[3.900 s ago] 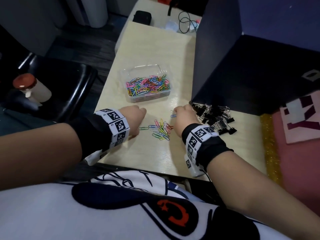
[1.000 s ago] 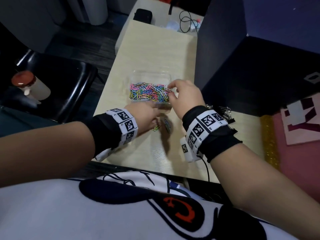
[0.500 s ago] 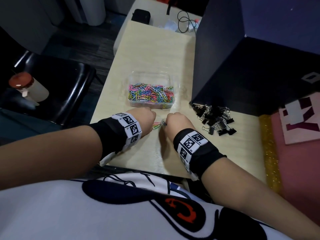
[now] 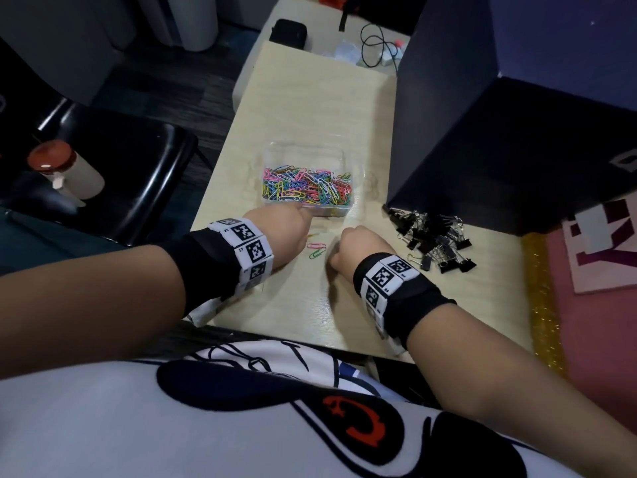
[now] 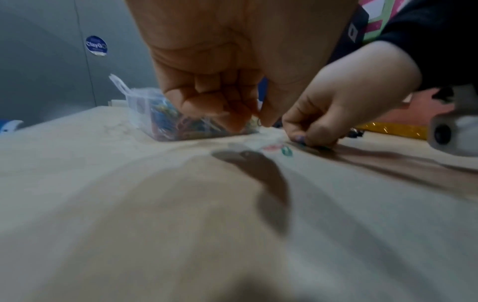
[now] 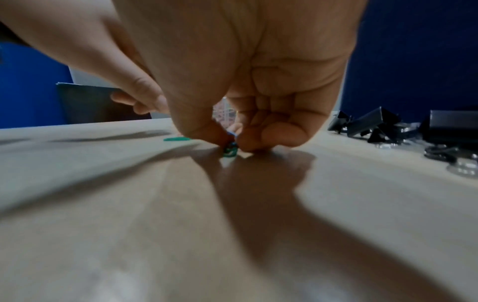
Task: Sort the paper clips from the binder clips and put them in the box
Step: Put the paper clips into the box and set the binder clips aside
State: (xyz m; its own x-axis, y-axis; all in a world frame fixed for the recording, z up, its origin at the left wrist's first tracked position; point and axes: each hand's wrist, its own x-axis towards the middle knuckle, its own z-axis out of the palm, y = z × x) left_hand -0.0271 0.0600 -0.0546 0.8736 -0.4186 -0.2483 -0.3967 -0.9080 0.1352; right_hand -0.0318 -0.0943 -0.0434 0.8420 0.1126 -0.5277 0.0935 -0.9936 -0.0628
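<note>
A clear plastic box point(image 4: 339, 157) on the pale table holds a heap of coloured paper clips point(image 4: 306, 188). Black binder clips point(image 4: 434, 239) lie piled to its right. My left hand point(image 4: 296, 224) sits at the box's front edge with its fingers curled, and a thin wire loop shows pinched at its fingertips point(image 5: 254, 122). Just right of it, my right hand point(image 4: 339, 243) is down on the table, thumb and fingers pinching a green paper clip point(image 6: 230, 150). A pink and a green loose clip point(image 4: 317, 250) lie between the hands.
A dark blue partition point(image 4: 448, 98) stands right of the box, behind the binder clips. A black chair point(image 4: 120, 160) with a red-capped bottle point(image 4: 65, 170) is left of the table. Cables point(image 4: 379, 46) and a black pouch point(image 4: 287, 32) lie at the far end.
My right hand left the box and came down to the loose clips. The left hand has shifted forward to the box's front edge. Fewer loose clips lie on the table than before.
</note>
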